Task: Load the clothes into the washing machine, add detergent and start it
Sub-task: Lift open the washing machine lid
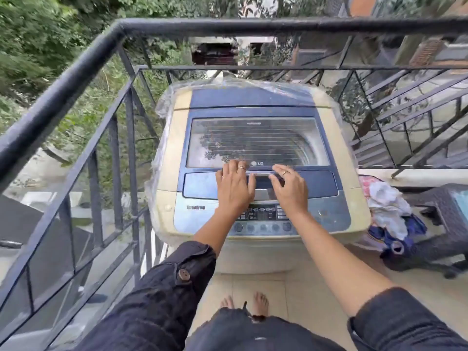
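Hands rested on the washer (167, 191), which stood in the corner of a balcony against the black railing (76, 79). The glass lid (258, 140) was down, with the drum dimly visible through it. The left hand (234, 184) lay flat on the lid's front edge, fingers spread apart and straight, thumb reaching toward the handle (262, 182) in the middle. The right hand (288, 188) lay just beside it on the other side of the handle, fingers a little apart and lightly bent, tips on the lid's edge and thumb touching the handle; neither hand clasped anything. Below the wrists sat the control panel (262, 214) with its row of round buttons. Clear plastic wrap (162, 107) clung to the washer's back and left side. The clothes (387, 209) lay in a heap on the floor to the right of the washer, against a dark stool (453, 214). Bare feet (253, 302) stood on the pale tiles in front of the washer.
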